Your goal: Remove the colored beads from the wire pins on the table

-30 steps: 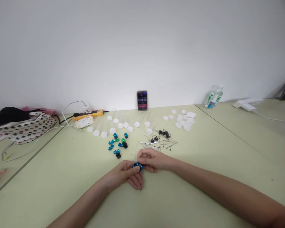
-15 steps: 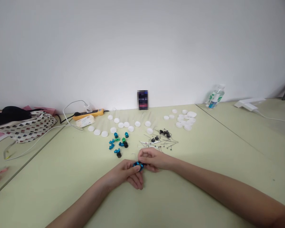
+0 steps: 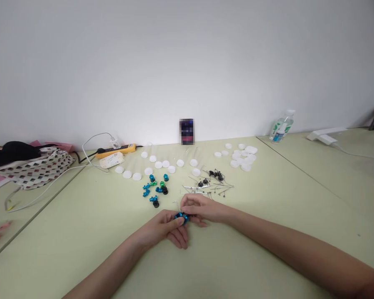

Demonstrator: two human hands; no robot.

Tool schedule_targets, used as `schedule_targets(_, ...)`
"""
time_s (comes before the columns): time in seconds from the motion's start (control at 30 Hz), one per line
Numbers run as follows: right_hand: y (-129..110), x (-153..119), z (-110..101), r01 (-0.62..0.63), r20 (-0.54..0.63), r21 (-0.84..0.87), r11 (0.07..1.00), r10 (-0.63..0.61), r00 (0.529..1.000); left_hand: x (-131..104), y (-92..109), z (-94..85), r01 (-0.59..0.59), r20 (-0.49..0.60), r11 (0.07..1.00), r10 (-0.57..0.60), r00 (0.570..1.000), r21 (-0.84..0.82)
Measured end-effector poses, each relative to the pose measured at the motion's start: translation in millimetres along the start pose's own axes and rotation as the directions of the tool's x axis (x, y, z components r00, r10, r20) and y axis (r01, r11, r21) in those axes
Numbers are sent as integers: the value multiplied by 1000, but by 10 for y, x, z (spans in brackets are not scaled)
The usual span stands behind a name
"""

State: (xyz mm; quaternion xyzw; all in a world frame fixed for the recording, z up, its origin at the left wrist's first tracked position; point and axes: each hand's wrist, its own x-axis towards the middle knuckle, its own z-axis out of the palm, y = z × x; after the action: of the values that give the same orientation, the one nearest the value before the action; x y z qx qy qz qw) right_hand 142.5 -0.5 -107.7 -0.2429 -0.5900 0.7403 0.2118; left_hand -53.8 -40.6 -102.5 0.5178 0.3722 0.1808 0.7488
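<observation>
My left hand is closed around a small shiny blue metal fitting, held between thumb and fingers low above the table. Against its right side, my right hand has thumb and fingers pinched together; what lies between those fingertips is hidden. A thin bent metal rod sticks up just behind the fitting. Further back to the left lie several loose blue fittings, two green ones and black round knobs. Thin metal pins and black screw-like parts lie scattered beyond my right hand.
Several clear tubes with white caps lie behind the fittings. Loose white caps are grouped at the right. Along the wall are a yellow power strip, a phone and a plastic bottle. A patterned cloth lies left.
My right hand's lower fingers have shifted slightly at the blue fitting. Both hands otherwise stay in place, and the parts on the table have not moved.
</observation>
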Motion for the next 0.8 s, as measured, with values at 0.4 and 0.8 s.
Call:
schedule_targets(0.4, 16, 6, -4, 32, 31, 7, 999, -32, 999, -1, -2, 4, 12, -4, 1000, -11, 1000, 7)
schedule_targets(0.8, 16, -1, -9, 37, -13, -5, 999, -37, 999, 2, -9, 4, 4, -15, 1000, -5, 1000, -7)
